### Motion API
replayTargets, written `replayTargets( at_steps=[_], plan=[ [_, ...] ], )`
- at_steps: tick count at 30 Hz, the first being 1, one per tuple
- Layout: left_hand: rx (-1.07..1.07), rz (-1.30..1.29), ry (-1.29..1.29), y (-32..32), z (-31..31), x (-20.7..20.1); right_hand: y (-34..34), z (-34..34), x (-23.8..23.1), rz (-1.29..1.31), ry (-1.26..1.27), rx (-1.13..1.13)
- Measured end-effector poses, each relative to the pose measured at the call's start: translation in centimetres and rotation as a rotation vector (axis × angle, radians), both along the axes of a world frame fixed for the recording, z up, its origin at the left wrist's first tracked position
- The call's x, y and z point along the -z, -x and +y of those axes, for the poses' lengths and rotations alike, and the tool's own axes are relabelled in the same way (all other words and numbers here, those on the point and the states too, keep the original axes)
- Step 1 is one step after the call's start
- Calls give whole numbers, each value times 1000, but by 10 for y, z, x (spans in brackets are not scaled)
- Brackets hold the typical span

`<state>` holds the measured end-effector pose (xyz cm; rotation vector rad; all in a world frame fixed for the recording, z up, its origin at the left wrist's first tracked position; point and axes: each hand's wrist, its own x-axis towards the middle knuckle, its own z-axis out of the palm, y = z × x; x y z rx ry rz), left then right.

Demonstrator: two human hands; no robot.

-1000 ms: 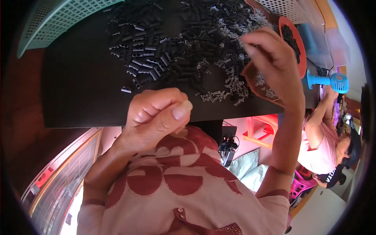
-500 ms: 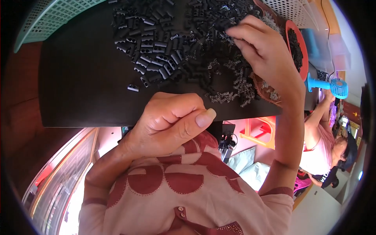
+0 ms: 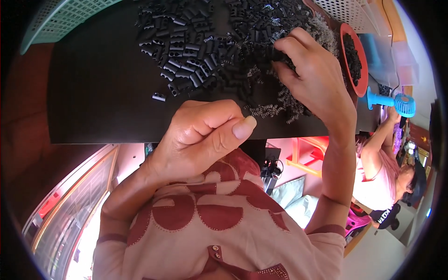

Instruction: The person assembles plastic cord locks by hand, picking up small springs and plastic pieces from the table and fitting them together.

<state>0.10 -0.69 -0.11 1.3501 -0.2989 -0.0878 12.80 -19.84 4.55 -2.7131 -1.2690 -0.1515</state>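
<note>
My left hand (image 3: 203, 133) is closed in a fist just over the table's near edge, thumb pressed against the curled index finger; whatever lies inside is hidden. Above the right side of the pile, my right hand (image 3: 312, 72) reaches down with fingers curved and the thumb and index tips apart. Dark parts show between those tips, but I cannot tell whether it touches them. Black two-holed plastic tubes (image 3: 190, 65) lie heaped left of it on the dark table (image 3: 98, 93). Small metal coil springs (image 3: 268, 110) are scattered beneath and beside it, mixed with smaller black pieces.
A red bowl (image 3: 363, 86) of black parts stands at the right, near a blue handheld fan (image 3: 404, 105). A green basket (image 3: 46, 25) is at the far left, a white basket (image 3: 343, 11) at the far right. Another person (image 3: 380, 172) sits at right; an orange-red stool (image 3: 303, 156) stands below.
My right hand has moved slightly down and nearer, its thumb and index finger parting. My left fist has risen a little in view and stays closed.
</note>
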Motion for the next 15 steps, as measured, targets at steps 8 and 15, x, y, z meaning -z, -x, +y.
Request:
replayTargets(
  at_steps=[8, 15],
  plan=[
    [34, 12, -39, -2, 0, 3, 0, -3, 7, 1, -87, 23],
    [17, 140, 65, 0, -2, -3, -2, -13, 3, 252, -398, -33]
  ],
)
